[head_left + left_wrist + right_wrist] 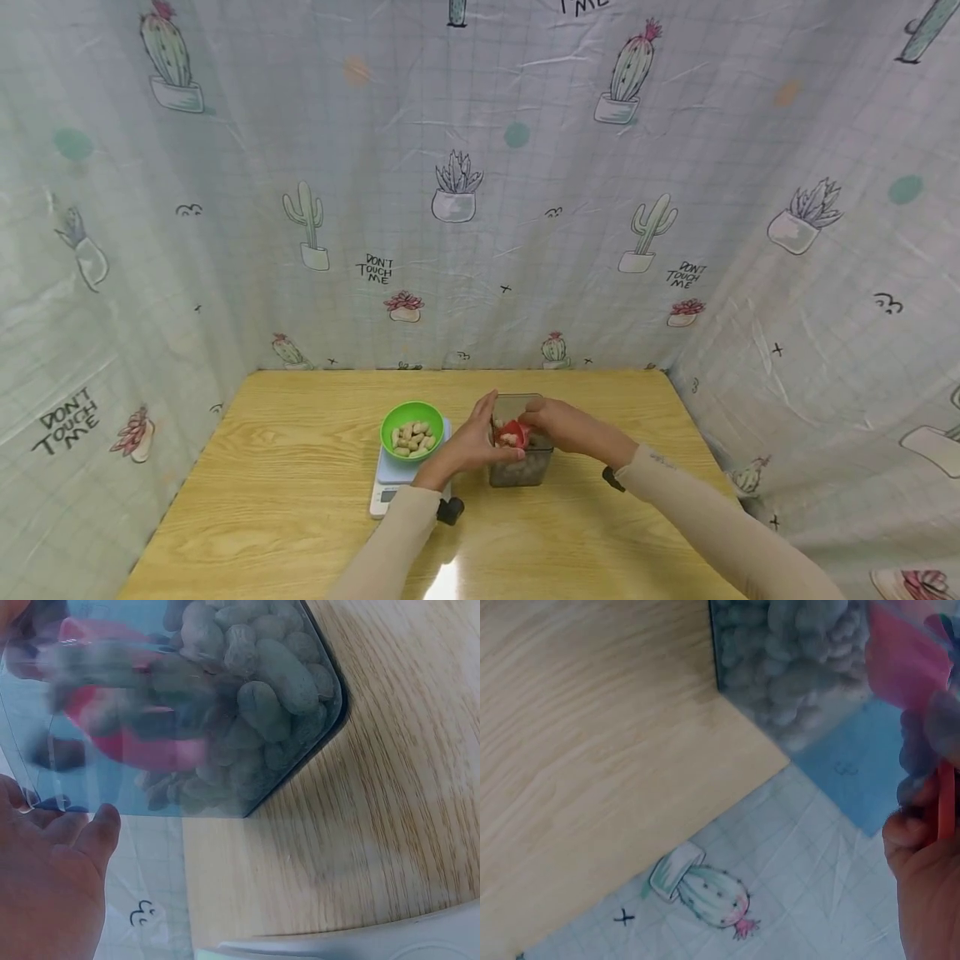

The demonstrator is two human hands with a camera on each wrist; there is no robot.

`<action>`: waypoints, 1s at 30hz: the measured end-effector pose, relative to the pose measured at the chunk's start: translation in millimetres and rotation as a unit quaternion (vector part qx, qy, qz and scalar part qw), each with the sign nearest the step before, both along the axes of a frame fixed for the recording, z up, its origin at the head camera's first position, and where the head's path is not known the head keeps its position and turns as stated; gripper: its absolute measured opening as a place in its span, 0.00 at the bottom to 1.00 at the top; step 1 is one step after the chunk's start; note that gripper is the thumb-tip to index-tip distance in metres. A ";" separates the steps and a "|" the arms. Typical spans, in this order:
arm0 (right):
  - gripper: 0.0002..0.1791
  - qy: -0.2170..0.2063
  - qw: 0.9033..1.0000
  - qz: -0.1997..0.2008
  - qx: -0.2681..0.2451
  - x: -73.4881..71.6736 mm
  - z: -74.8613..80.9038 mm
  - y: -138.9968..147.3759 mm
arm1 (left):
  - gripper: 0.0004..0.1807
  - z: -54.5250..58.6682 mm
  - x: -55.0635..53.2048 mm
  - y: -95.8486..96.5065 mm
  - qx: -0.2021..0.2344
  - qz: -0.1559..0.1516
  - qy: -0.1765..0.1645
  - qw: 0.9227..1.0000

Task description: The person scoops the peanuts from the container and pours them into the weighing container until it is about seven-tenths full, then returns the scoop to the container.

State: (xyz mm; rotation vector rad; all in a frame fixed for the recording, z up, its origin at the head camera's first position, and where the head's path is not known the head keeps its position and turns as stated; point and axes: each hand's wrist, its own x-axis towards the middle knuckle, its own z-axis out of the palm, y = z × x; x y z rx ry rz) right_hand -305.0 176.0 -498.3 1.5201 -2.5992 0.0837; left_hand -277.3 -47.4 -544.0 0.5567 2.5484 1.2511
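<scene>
A clear grey plastic container [517, 477] stands on the table, with peanuts in their shells [281, 679] filling its lower part. My left hand [474, 442] holds the container by its rim on the left side, thumb toward the front. Inside the container, my right hand [561, 423] grips a red scoop [513, 432] by its handle. Several peanuts lie in the scoop, blurred in the left wrist view. To the left, a green bowl [387, 429] with peanuts [412, 438] sits on a white kitchen scale [390, 472]; its display is too small to read.
The wooden table [300, 467] carries the scale and the container side by side. A cactus-printed curtain [480, 250] hangs behind the table and along both sides. A dark camera mount [450, 510] at the left wrist is close to the scale.
</scene>
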 end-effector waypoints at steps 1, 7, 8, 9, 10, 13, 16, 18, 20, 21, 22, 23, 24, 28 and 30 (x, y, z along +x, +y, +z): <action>0.04 0.001 1.000 0.000 0.002 0.6 -0.5 -0.2 | 0.67 -0.2 0.1 0.1 0.002 0.000 -0.002 1.000; 0.05 0.013 1.000 -0.023 -0.002 6.8 -2.9 0.2 | 0.66 -2.2 0.3 1.2 -0.001 0.000 -0.003 1.000; 0.05 0.014 1.000 -0.026 -0.007 8.1 -3.0 1.0 | 0.66 -2.4 0.3 1.4 -0.003 0.000 -0.002 1.000; 0.05 0.015 0.999 -0.030 -0.010 9.7 -2.5 1.6 | 0.67 -2.6 0.4 1.6 -0.004 0.000 -0.001 1.000; 0.05 0.016 0.999 -0.032 -0.012 11.0 -2.2 2.2 | 0.67 -2.8 0.4 1.7 -0.005 0.000 0.000 1.000; 0.07 0.016 0.999 -0.047 -0.018 13.6 -1.4 5.2 | 0.67 -2.7 0.5 1.8 -0.011 0.003 0.005 1.000; 0.08 0.010 0.997 -0.068 -0.028 15.0 -1.5 9.0 | 0.67 -2.4 0.4 2.0 -0.013 0.005 0.012 1.000; 0.09 -0.001 0.996 -0.078 -0.041 15.2 -2.3 12.1 | 0.67 -2.5 0.2 2.4 -0.015 0.005 0.013 1.000; 0.10 -0.006 0.995 -0.080 -0.055 14.8 -4.3 15.0 | 0.67 -3.4 0.3 2.6 -0.012 0.006 0.013 1.000; 0.10 -0.008 0.995 -0.082 -0.062 14.8 -5.4 16.4 | 0.66 -3.8 0.5 2.7 -0.011 0.007 0.012 1.000; 0.10 -0.009 0.994 -0.082 -0.068 14.6 -6.7 17.6 | 0.67 -4.1 0.5 2.8 -0.011 0.008 0.010 1.000; 0.10 -0.005 0.994 -0.081 -0.076 14.3 -8.2 18.9 | 0.67 -4.5 0.7 2.8 -0.010 0.008 0.010 1.000; 0.10 -0.004 0.993 -0.082 -0.083 14.4 -9.4 20.2 | 0.67 -4.7 0.9 2.7 -0.007 0.008 0.009 1.000; 0.10 -0.004 0.990 -0.092 -0.108 15.4 -13.4 25.3 | 0.68 -5.3 1.2 2.5 -0.007 0.008 0.004 1.000; 0.10 -0.010 0.988 -0.102 -0.116 15.9 -14.1 27.8 | 0.67 -5.5 0.3 2.6 -0.010 0.007 0.005 1.000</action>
